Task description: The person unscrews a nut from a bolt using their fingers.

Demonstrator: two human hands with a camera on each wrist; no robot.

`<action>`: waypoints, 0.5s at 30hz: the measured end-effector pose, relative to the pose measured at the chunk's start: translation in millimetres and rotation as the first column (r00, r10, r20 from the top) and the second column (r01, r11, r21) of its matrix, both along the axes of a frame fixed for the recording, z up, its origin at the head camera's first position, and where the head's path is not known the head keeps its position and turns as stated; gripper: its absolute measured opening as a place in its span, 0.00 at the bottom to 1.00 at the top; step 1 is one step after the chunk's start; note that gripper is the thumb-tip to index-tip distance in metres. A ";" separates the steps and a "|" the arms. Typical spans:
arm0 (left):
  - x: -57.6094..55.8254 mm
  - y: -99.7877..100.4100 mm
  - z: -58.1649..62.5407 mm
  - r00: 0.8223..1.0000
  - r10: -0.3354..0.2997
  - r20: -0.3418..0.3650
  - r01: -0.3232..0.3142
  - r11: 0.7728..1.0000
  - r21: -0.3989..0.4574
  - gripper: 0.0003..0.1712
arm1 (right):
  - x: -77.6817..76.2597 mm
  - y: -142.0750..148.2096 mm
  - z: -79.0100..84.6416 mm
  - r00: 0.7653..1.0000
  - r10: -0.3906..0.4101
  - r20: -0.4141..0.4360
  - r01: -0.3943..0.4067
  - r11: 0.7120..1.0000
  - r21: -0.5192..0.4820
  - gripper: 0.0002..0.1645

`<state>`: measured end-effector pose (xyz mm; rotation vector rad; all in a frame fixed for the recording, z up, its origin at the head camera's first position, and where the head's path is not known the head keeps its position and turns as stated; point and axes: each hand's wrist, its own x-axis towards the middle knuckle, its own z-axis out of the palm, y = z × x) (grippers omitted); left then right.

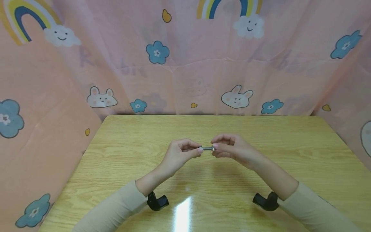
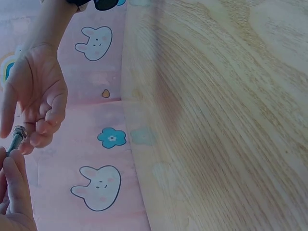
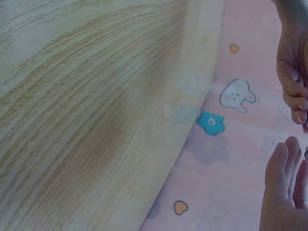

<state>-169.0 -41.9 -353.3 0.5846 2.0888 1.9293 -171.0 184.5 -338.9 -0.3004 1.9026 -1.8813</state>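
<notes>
Above the middle of the table, my left hand [image 1: 181, 153] pinches a small metal bolt [image 1: 207, 148] by its left end, thumb against fingertips. The threaded shank lies level and points to the right. A shiny hex piece [image 2: 20, 131] sits on its right end. My right hand [image 1: 233, 148] is around that end, its thumb and fingertips right at the hex piece in the head view. In the left wrist view the right hand's fingers [image 2: 48, 118] are loosely spread, with a gap between thumb and hex piece. The bolt's left end is hidden by the left fingertips.
The light wood table [image 1: 130, 180] spans the space under both hands. Behind and beside it hangs a pink patterned cloth [image 1: 185, 74]. A black wrist mount [image 1: 157, 202] sticks out from the left sleeve, and a second black mount [image 1: 266, 201] from the right sleeve.
</notes>
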 end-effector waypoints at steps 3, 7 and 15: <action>0.5 0.9 0.8 1.000 0.005 -0.003 -0.005 1.000 -0.002 0.11 | -0.6 -0.6 1.7 0.999 0.003 0.035 -0.003 1.000 0.017 0.12; 1.3 2.4 1.5 1.000 0.007 -0.018 -0.007 1.000 0.009 0.12 | -1.4 -0.6 3.3 0.999 -0.007 0.046 0.005 1.000 0.030 0.11; 6.3 3.8 8.7 1.000 0.010 -0.028 -0.010 1.000 -0.003 0.12 | 1.2 3.4 4.6 1.000 0.004 0.000 -0.004 1.000 0.012 0.07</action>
